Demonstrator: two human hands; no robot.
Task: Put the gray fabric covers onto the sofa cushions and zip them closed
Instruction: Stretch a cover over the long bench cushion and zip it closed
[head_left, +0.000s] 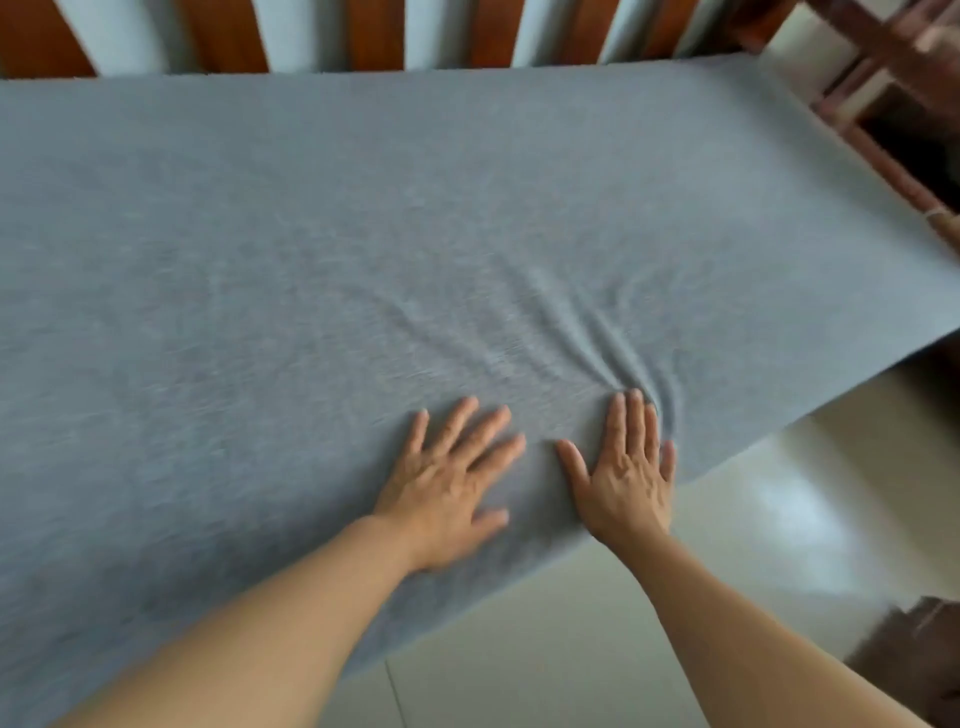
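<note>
A long sofa cushion in a gray fabric cover (363, 218) fills most of the view and lies on the wooden sofa. My left hand (447, 483) rests flat on the cover near its front edge, fingers spread. Just to its right, my right hand (628, 467) also presses flat on the fabric, fingers together. Folds of fabric (587, 332) bunch up and fan away from the right hand's fingertips. No zipper shows in this view.
Reddish wooden slats of the sofa back (374, 31) stand along the far edge. A wooden armrest frame (893, 119) is at the upper right. Pale glossy floor tiles (701, 561) lie below the cushion's front edge, with a dark object (919, 649) at the lower right.
</note>
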